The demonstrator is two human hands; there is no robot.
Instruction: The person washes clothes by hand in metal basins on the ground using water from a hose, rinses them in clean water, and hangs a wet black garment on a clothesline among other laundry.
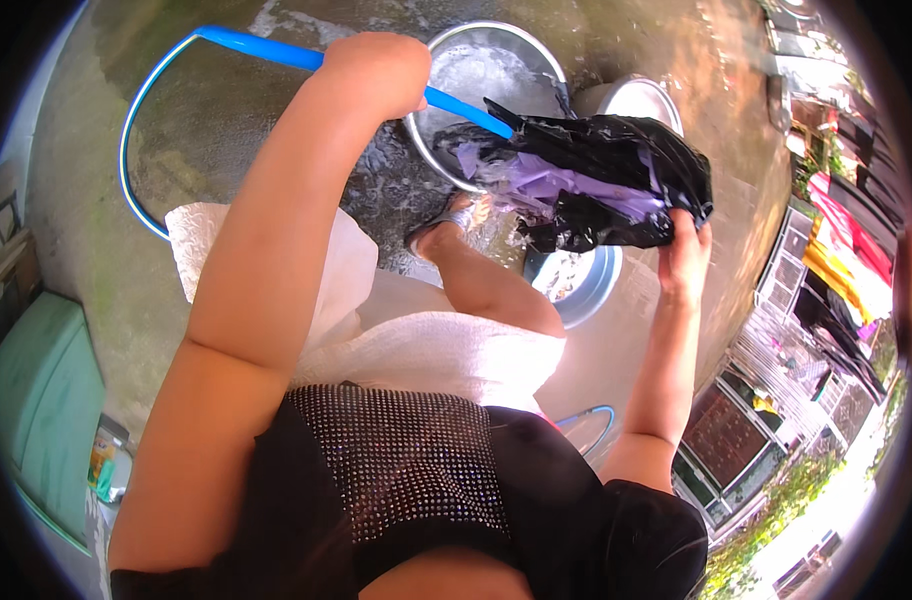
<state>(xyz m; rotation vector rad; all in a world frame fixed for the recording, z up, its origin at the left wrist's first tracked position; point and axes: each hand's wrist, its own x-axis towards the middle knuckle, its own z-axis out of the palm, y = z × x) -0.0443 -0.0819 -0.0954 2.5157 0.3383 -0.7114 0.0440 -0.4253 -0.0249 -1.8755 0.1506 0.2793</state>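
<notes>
My left hand (pixel 381 75) is closed around a blue hose (pixel 265 51) at the upper middle. The hose's front end reaches the torn-looking edge of a wet, glossy black sheet or bag (pixel 613 146) with a purple inner side (pixel 568 184). My right hand (pixel 685 251) grips the far lower corner of this black and purple thing and holds it up in the air. Water appears to run off its left end. Behind and partly below it stands a round metal basin (pixel 490 34) with foamy water inside. Whether the hose's tip is inside the folds is hidden.
A blue plastic basin (pixel 610 289) sits under the sheet, beside my foot (pixel 452 225). A pale round container (pixel 643 97) stands beyond it. Wet concrete floor (pixel 201 135) surrounds them. Laundry (pixel 850 225) hangs at right; a green cover (pixel 47 405) lies at left.
</notes>
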